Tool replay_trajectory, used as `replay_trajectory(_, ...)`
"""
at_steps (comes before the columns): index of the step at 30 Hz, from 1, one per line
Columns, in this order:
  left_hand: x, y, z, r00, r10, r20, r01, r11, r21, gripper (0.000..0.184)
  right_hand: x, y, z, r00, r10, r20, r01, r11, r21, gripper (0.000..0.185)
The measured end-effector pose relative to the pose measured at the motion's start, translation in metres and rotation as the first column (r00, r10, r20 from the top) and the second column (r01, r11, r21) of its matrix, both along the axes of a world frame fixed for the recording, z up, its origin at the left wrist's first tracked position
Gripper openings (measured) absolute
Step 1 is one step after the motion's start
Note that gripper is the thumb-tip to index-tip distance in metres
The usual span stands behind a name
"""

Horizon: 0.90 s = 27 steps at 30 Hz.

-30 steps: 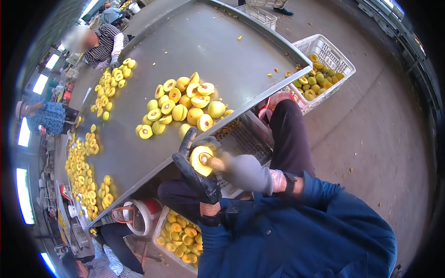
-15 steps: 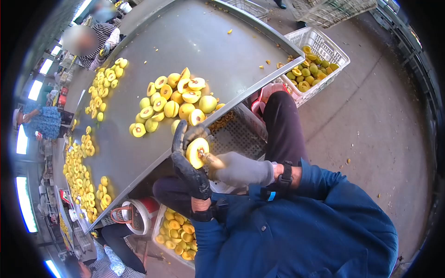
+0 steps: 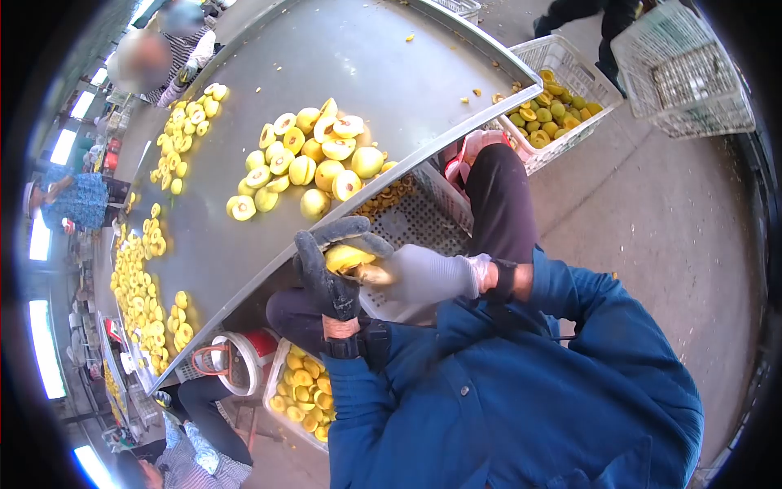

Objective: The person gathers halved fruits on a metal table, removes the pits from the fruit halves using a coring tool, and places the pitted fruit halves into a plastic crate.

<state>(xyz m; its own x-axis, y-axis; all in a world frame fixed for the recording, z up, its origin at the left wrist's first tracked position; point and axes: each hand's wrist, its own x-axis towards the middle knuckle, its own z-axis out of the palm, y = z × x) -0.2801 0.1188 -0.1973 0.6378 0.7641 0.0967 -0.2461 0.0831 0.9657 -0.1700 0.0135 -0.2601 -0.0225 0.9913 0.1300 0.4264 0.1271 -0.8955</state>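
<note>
My left hand (image 3: 332,273), in a black glove, is wrapped round a yellow fruit half (image 3: 348,258) above my lap. Close beside it, my right hand (image 3: 419,275) wears a grey glove and grips a small tool (image 3: 373,275) with a light brown handle, whose far end meets the fruit. The tool's tip is hidden by the fruit and fingers. Just beyond my hands, a pile of halved and whole fruit (image 3: 302,169) lies near the edge of the metal table (image 3: 326,81).
Beneath the table edge is a crate with pits (image 3: 423,220). Fruit crates stand at right (image 3: 599,81) and below left (image 3: 277,395), near a white bucket (image 3: 248,367). Co-workers (image 3: 73,196) are at left. A person (image 3: 607,24) moves with an empty crate (image 3: 684,73).
The fruit half has turned in my left hand, its cut face no longer toward the camera, and my left fingers have closed over it. At upper right, a person with a crate has come into view.
</note>
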Motion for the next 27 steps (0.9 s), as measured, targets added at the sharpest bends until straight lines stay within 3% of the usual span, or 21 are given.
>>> replay_trajectory(2, 0.004, 0.004, -0.013, 0.989, 0.005, 0.147, 0.002, 0.999, -0.044, 0.07, -0.009, 0.004, -0.007, 0.968, 0.026, -0.251, 0.013, 0.988, 0.153, 0.021)
replay_trajectory(3, 0.007, 0.002, -0.014, 0.975, -0.036, 0.217, 0.05, 0.997, -0.061, 0.066, -0.008, 0.005, -0.006, 0.982, 0.005, -0.191, 0.025, 0.988, 0.152, 0.02)
replay_trajectory(4, 0.012, -0.001, -0.014, 0.978, 0.004, 0.21, 0.002, 1.0, -0.027, 0.064, -0.008, 0.007, -0.004, 0.991, -0.017, -0.131, 0.037, 0.988, 0.152, 0.019)
replay_trajectory(6, 0.019, -0.006, -0.015, 0.977, 0.09, 0.194, -0.099, 0.994, 0.039, 0.06, 0.001, 0.004, 0.01, 0.928, -0.099, 0.36, 0.096, 0.995, 0.024, 0.017)
replay_trajectory(7, 0.023, -0.005, -0.014, 0.959, 0.075, 0.273, -0.06, 0.996, -0.064, 0.057, 0.006, 0.006, 0.009, 0.895, -0.146, 0.422, 0.137, 0.989, 0.051, 0.016)
replay_trajectory(8, 0.021, 0.006, -0.027, 0.918, 0.05, 0.393, 0.067, 0.958, -0.28, 0.055, 0.009, 0.011, 0.0, 0.878, -0.206, 0.432, 0.143, 0.975, 0.172, 0.017)
replay_trajectory(10, 0.017, 0.016, -0.041, 0.875, 0.207, 0.437, 0.078, 0.832, -0.549, 0.056, 0.013, 0.021, -0.027, 0.847, -0.325, 0.42, 0.145, 0.902, 0.406, 0.019)
replay_trajectory(11, 0.006, 0.024, -0.053, 0.829, 0.15, 0.539, 0.214, 0.805, -0.553, 0.06, 0.017, 0.024, -0.028, 0.868, -0.358, 0.343, 0.146, 0.846, 0.512, 0.02)
replay_trajectory(12, 0.002, 0.027, -0.048, 0.838, 0.229, 0.496, 0.111, 0.817, -0.566, 0.062, 0.023, 0.025, -0.038, 0.879, -0.328, 0.346, 0.116, 0.851, 0.512, 0.021)
replay_trajectory(13, -0.004, 0.03, -0.043, 0.835, 0.319, 0.448, -0.003, 0.817, -0.577, 0.064, 0.026, 0.023, -0.06, 0.86, -0.326, 0.391, 0.177, 0.911, 0.372, 0.018)
replay_trajectory(14, -0.015, 0.032, -0.038, 0.817, 0.421, 0.394, -0.129, 0.8, -0.587, 0.066, 0.034, 0.022, -0.073, 0.772, -0.152, 0.617, 0.161, 0.986, 0.042, 0.018)
replay_trajectory(16, -0.06, 0.035, -0.018, 0.817, 0.463, 0.345, -0.253, 0.824, -0.507, 0.069, 0.058, 0.006, -0.107, 0.671, 0.161, 0.724, 0.078, 0.955, -0.285, 0.017)
replay_trajectory(18, -0.124, 0.034, -0.007, 0.807, 0.512, 0.295, -0.388, 0.836, -0.389, 0.07, 0.071, -0.012, -0.133, 0.715, 0.13, 0.687, -0.014, 0.985, -0.172, 0.017)
replay_trajectory(19, -0.164, 0.035, -0.013, 0.814, 0.527, 0.243, -0.462, 0.842, -0.277, 0.072, 0.081, -0.012, -0.157, 0.687, 0.183, 0.703, -0.028, 0.974, -0.227, 0.023)
replay_trajectory(20, -0.201, 0.026, -0.013, 0.789, 0.573, 0.221, -0.51, 0.812, -0.283, 0.064, 0.088, -0.01, -0.163, 0.714, 0.18, 0.676, 0.019, 0.961, -0.276, 0.03)
replay_trajectory(21, -0.23, 0.004, -0.014, 0.728, 0.685, -0.032, -0.668, 0.718, 0.196, 0.057, 0.087, -0.009, -0.163, 0.703, 0.175, 0.69, -0.016, 0.973, -0.231, 0.033)
replay_trajectory(23, -0.284, -0.035, -0.024, 0.502, 0.812, -0.298, -0.521, 0.559, 0.645, 0.05, 0.083, -0.001, -0.143, 0.816, 0.146, 0.559, 0.076, 0.932, -0.356, 0.028)
replay_trajectory(24, -0.319, -0.05, -0.042, 0.45, 0.81, -0.377, -0.507, 0.579, 0.638, 0.049, 0.076, 0.001, -0.119, 0.874, 0.11, 0.474, 0.136, 0.88, -0.454, 0.029)
replay_trajectory(25, -0.361, -0.066, -0.08, 0.557, 0.808, -0.193, -0.83, 0.551, -0.089, 0.044, 0.072, 0.003, -0.111, 0.895, 0.109, 0.434, 0.141, 0.852, -0.504, 0.03)
replay_trajectory(26, -0.373, -0.089, -0.093, 0.506, 0.824, -0.257, -0.863, 0.475, -0.173, 0.041, 0.069, 0.005, -0.105, 0.913, 0.105, 0.395, 0.145, 0.821, -0.553, 0.031)
replay_trajectory(27, -0.383, -0.11, -0.113, 0.428, 0.819, -0.382, -0.9, 0.426, -0.094, 0.041, 0.064, 0.007, -0.103, 0.928, 0.099, 0.358, 0.147, 0.786, -0.6, 0.031)
